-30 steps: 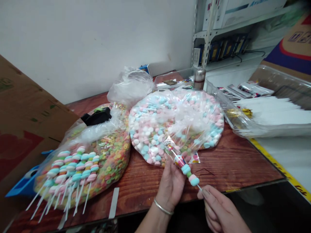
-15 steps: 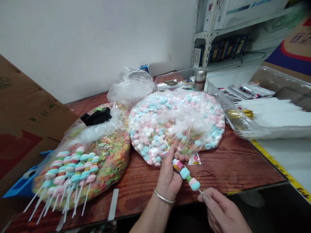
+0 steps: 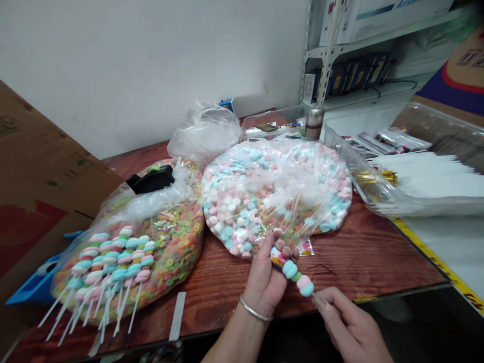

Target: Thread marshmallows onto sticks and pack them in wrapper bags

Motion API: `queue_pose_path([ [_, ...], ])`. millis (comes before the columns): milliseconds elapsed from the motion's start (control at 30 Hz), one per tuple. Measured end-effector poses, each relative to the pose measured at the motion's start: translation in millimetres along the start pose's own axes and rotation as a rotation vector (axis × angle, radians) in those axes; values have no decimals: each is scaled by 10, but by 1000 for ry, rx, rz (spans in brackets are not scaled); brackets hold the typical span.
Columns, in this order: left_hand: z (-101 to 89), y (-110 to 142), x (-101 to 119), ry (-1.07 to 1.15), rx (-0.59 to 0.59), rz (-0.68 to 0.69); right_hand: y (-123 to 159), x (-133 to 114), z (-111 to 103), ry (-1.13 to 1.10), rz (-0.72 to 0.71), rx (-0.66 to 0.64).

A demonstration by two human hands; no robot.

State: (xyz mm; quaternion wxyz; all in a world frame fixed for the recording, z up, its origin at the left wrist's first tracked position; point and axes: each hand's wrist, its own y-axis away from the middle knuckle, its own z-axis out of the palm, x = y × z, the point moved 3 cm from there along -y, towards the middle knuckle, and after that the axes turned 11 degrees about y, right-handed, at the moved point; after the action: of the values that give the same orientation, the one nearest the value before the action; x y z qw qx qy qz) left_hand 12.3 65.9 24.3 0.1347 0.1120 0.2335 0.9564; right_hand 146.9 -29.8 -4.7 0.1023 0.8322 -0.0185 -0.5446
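Observation:
My left hand [image 3: 266, 285], with a bangle at the wrist, is closed around a printed clear wrapper [image 3: 279, 257] with one end of a candy skewer inside. Blue and pink marshmallows [image 3: 304, 285] and a green ring on the skewer show below the wrapper. The fingers of my right hand [image 3: 346, 317] pinch its stick just below the lowest marshmallow; most of the stick is hidden. Beyond my left hand lies a big clear bag of marshmallows [image 3: 230, 212]. Several finished candy skewers [image 3: 124, 257] rest on a bag of candy rings [image 3: 177, 242] to the left.
A clear tray [image 3: 427, 205] with white sticks and gold ties stands at the right. A cardboard box [image 3: 49, 166] leans in from the left, near a blue scoop [image 3: 32, 287]. A black tape dispenser [image 3: 151, 180] sits on the ring bag. Yellow tape [image 3: 434, 259] runs along the right edge.
My left hand has closed around the wrapper, whose upper part was visible before. The right fingers have come up close under the lowest marshmallow, hiding the stick. The view has shifted slightly.

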Motion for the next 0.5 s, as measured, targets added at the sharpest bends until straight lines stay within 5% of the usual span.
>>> queue_pose_path([
  [67,-1,1,3,21,-14,-39,6,42,74,-275,214,-143],
  [167,4,7,-11,6,-25,-42,2,43,90,-302,225,-110],
  [300,5,26,-55,-55,42,76,18,1,-23,242,-126,223],
  [433,-8,53,-113,-65,139,82,52,-32,25,654,-639,252],
  [500,0,66,-129,-66,121,64,38,-47,34,621,-625,253],
])
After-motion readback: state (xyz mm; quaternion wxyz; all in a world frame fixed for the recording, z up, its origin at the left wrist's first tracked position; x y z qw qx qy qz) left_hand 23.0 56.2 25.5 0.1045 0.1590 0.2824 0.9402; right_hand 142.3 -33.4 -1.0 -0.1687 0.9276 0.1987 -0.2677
